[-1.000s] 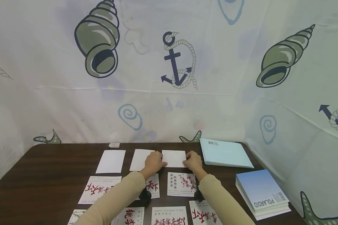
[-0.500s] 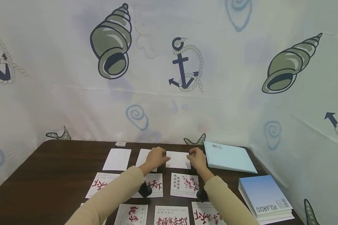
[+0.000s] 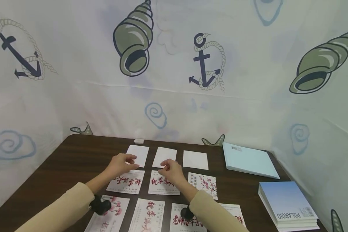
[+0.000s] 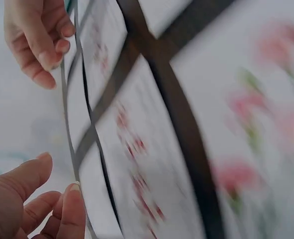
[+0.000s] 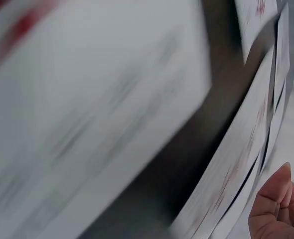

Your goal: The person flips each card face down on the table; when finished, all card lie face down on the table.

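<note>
In the head view my left hand (image 3: 120, 166) hovers near the left blank white card (image 3: 139, 153) in the back row, holding nothing. The middle blank card (image 3: 164, 154) is partly covered by my right hand (image 3: 175, 174), whose loosely bent fingers look bare. At the row's right end lies another blank card (image 3: 195, 160). Under the hands are two cards with red lettering, one at left (image 3: 127, 183) and one in the middle (image 3: 162, 190). Beside them lies a plum-blossom card (image 3: 204, 183). The left wrist view shows the left thumb and fingers (image 4: 70, 214) apart.
A nearer row has a pink-flower card (image 3: 113, 209) and several lettered cards. A pale blue book (image 3: 250, 161) lies at the back right, with a blue POLAROID stack (image 3: 288, 203) nearer. A small white block (image 3: 139, 141) sits at the table's back edge (image 3: 168, 142).
Both hands have left the right blank card and moved left, to the left and middle back cards. That card now lies free. The head view has turned left.
</note>
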{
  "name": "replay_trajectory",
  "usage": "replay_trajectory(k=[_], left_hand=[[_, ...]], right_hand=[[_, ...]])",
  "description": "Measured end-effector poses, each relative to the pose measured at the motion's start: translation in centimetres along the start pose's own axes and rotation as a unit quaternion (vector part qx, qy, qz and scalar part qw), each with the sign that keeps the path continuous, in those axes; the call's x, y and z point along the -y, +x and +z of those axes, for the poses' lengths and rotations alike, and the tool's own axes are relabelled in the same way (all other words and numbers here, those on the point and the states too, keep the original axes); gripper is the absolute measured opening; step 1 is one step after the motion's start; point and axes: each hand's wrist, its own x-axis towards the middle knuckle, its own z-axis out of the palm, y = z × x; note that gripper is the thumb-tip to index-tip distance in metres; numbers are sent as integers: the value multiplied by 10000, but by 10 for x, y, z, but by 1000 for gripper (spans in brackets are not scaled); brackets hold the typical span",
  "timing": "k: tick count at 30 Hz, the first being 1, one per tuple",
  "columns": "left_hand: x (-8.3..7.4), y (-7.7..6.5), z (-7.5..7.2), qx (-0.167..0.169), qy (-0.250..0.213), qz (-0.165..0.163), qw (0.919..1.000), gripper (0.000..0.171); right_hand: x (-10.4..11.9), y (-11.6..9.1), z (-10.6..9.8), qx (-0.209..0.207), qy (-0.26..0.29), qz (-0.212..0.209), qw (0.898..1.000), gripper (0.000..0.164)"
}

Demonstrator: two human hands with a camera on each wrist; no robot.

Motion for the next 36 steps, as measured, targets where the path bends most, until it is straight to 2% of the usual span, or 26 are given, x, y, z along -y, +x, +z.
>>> replay_trajectory(k=[4, 7, 11, 17, 20, 23, 32, 36], left_hand=[[22, -11, -12, -51, 257, -329, 9991, 46], [33, -16, -15, -29, 425, -464, 9980, 48], [44, -20, -14, -20, 657, -419, 9970, 49], [49, -25, -9, -86, 820, -317, 9961, 47], [48, -24, -10, -146, 856, -294, 9958, 47], [48, -23, -11, -186, 858, -295, 9957, 44], [59, -22, -18, -506, 175, -599, 9968, 20], [58, -25, -30, -354, -468, -833, 9948, 19]], right_hand=[[11, 4, 21, 388, -78, 53, 9992, 30], [15, 7, 32, 583, -239, 223, 9978, 32], [18, 11, 43, 632, -620, 312, 9956, 34], [24, 14, 52, 508, -1583, 233, 9858, 35], [26, 15, 54, 446, -1782, 161, 9829, 35], [28, 14, 55, 404, -1745, 151, 9837, 35], [32, 11, 65, 398, -1753, 66, 9837, 31], [38, 3, 80, 672, -1165, -238, 9906, 24]])
